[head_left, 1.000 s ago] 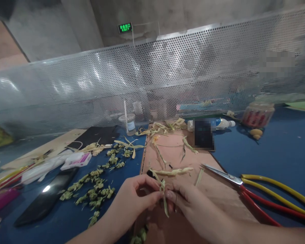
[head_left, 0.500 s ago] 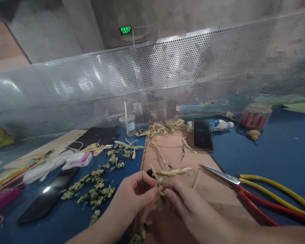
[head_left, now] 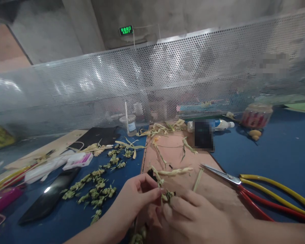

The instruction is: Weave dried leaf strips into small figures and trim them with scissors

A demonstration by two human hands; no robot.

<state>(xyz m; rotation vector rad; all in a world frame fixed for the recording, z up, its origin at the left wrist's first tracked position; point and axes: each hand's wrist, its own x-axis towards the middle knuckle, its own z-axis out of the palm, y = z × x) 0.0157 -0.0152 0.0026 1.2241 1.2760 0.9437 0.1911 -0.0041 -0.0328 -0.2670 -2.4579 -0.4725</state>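
Observation:
My left hand (head_left: 141, 196) pinches a pale green plant strip (head_left: 160, 181) between thumb and fingertips. Just to its right, my right hand (head_left: 195, 210) is curled with its fingertips at a small knotted piece (head_left: 167, 196) of the same dry, leafy material. Both hands meet above a pinkish-brown board (head_left: 167, 149). Behind them lies a twisted cream strip (head_left: 178, 172), close to the left fingertips. More knotted green pieces (head_left: 98, 193) are spread on the blue tabletop to the left, and another bunch (head_left: 138, 236) shows below the hands, partly cut off.
Scissors (head_left: 234, 179) with red and yellow handles lie at right, tips on the board. Left are a black phone (head_left: 49, 196) and a white-and-pink packet (head_left: 78, 160). A plastic cup (head_left: 131, 127), a bottle (head_left: 221, 125) and a jar (head_left: 256, 116) stand or lie before the perforated metal screen (head_left: 91, 88).
My right hand has rolled over and shifted slightly down and right, its back now facing up. The knotted piece shows more clearly between the hands. My left hand keeps its pinch.

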